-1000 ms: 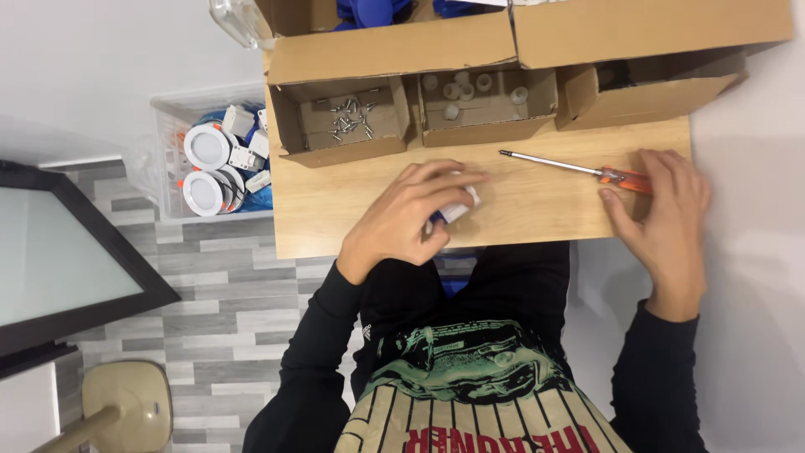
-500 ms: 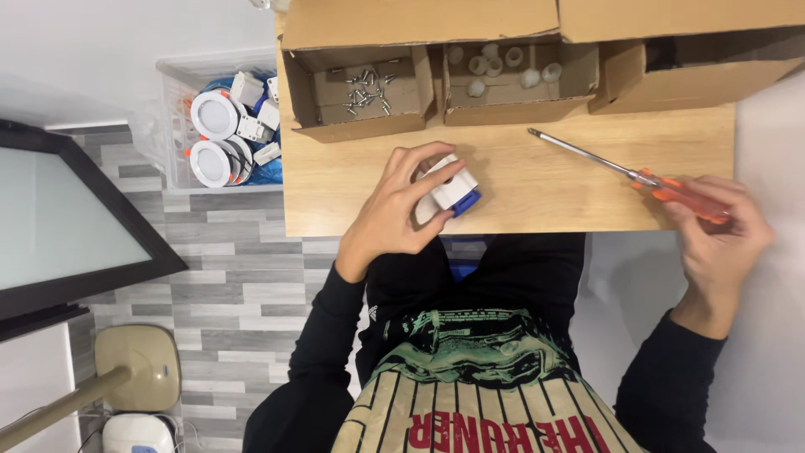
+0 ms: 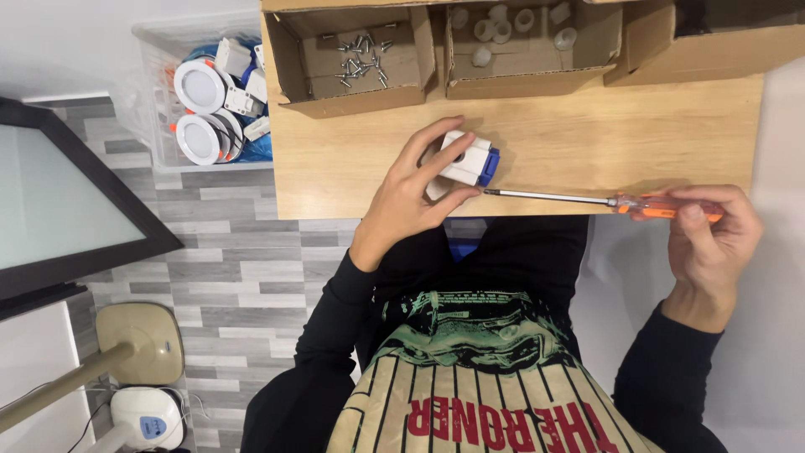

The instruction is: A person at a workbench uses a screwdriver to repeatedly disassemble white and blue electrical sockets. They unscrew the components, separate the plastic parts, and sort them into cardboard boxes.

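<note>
- Wooden bench (image 3: 352,176) over grey floor tiles; my left hand (image 3: 412,195) grips a small white box with a blue end (image 3: 470,161) at the near edge.
- My right hand (image 3: 708,239) is closed round an orange-handled screwdriver (image 3: 587,200), tip touching the box.
- Box's underside is hidden by fingers.
- One cardboard tray (image 3: 293,50) holds screws (image 3: 359,57), the next white caps (image 3: 503,29).

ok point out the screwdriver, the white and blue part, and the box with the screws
screwdriver (image 3: 671,205), head view, on the orange handle in the right hand
white and blue part (image 3: 468,159), head view, on its white body under the left hand's fingers
box with the screws (image 3: 356,99), head view, on its front cardboard wall
</note>
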